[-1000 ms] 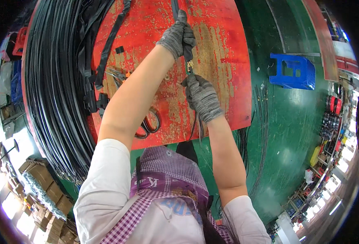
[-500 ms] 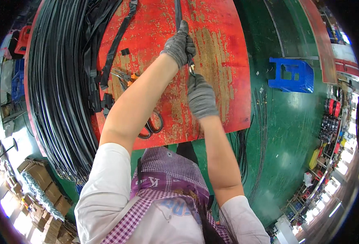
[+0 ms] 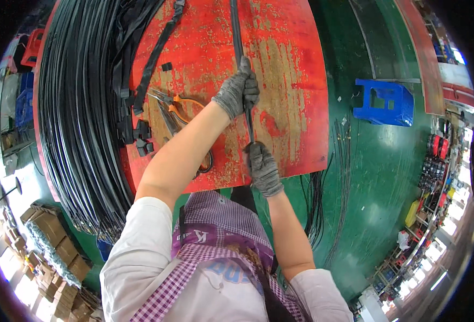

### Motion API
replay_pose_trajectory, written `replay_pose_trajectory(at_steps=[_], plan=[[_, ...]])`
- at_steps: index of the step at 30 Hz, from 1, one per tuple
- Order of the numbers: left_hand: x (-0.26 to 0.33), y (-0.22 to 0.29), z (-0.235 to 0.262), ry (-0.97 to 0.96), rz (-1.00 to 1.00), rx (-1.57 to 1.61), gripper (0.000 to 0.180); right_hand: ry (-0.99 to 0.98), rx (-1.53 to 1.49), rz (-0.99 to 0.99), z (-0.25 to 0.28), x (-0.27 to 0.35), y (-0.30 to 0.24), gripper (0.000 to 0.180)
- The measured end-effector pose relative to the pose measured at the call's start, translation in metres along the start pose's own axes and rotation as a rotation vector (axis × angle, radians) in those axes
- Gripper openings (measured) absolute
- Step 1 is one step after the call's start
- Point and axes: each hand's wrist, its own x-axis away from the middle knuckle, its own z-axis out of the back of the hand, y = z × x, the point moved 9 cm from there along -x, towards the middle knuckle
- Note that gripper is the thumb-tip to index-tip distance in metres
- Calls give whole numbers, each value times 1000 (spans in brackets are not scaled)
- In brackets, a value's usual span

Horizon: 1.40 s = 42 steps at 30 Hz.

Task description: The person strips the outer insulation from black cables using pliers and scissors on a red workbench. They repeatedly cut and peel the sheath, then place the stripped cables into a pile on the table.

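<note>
A long black cable (image 3: 236, 29) runs down from the far edge of the worn red tabletop (image 3: 296, 80). My left hand (image 3: 237, 91), in a grey knit glove, is wrapped round it over the middle of the table. Below that hand a taut black length (image 3: 249, 127) leads to my right hand (image 3: 264, 169), gloved alike, with its fingers closed on it near the table's front edge. The cable's end is hidden in the right hand. Left of my left forearm lie orange-handled pliers (image 3: 180, 104). Scissors (image 3: 207, 162) are partly covered by that forearm.
A thick bundle of black cables (image 3: 70, 123) fills the table's left side, beside a black strap (image 3: 159, 53) and small black pieces (image 3: 142, 134). Thin cables (image 3: 344, 155) hang right of the table. A blue plastic stool (image 3: 384, 102) stands on the green floor (image 3: 376, 177).
My right hand has pulled down toward me, widening the gap between the hands. The brass-coloured fitting seen between them is now out of sight. My left hand has come slightly nearer, still gripping.
</note>
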Motion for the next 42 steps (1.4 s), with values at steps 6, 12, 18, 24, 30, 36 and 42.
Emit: replay_pose_trajectory(at_steps=[6,12,18,24,30,36,42], plan=[[19,-31,-3,31,-174,-262,29,332,593,544,20,0,-73,19],[30,-10,-2,45,-147,-402,45,-123,-529,-196,10,17,-17,31],[4,5,-27,174,-181,-159,38,191,195,399,32,5,-63,29],[14,-20,-4,363,-324,-806,41,133,393,266,31,-24,-38,37],[-10,-74,92,517,-528,-222,31,301,1152,338,-14,10,-106,35],[18,-112,91,335,-474,-258,28,-138,1456,502,-175,-59,-97,62],[58,-105,62,308,-216,-197,17,86,1615,284,-175,-96,-81,37]])
